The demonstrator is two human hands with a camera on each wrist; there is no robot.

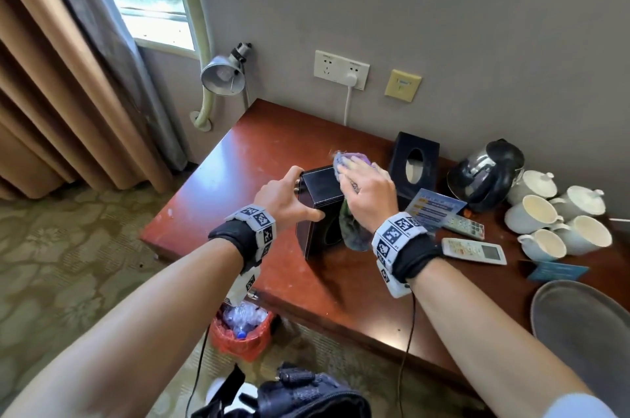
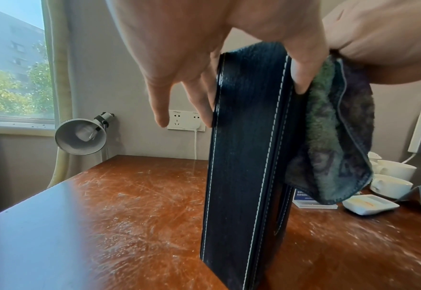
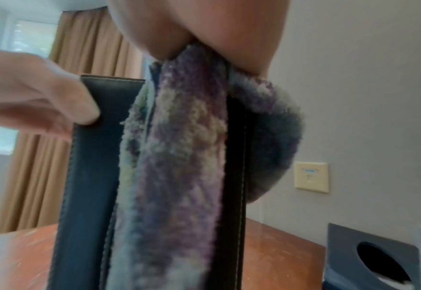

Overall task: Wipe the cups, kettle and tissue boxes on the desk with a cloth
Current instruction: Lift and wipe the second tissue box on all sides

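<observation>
I am steadying the upright box in my left hand; my right hand is pressing the cloth flat on its top, draping down its right side.

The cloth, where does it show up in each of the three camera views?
Head: the cloth lies centre, under the right hand on the tissue box.
Left wrist: it hangs at right, beside the box.
Right wrist: it fills the centre.
Shared landmark: the tissue box.

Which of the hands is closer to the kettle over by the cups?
The right. The right hand presses the cloth on the standing tissue box, on the side facing the kettle. The left hand grips that box's far side, away from the kettle.
</observation>
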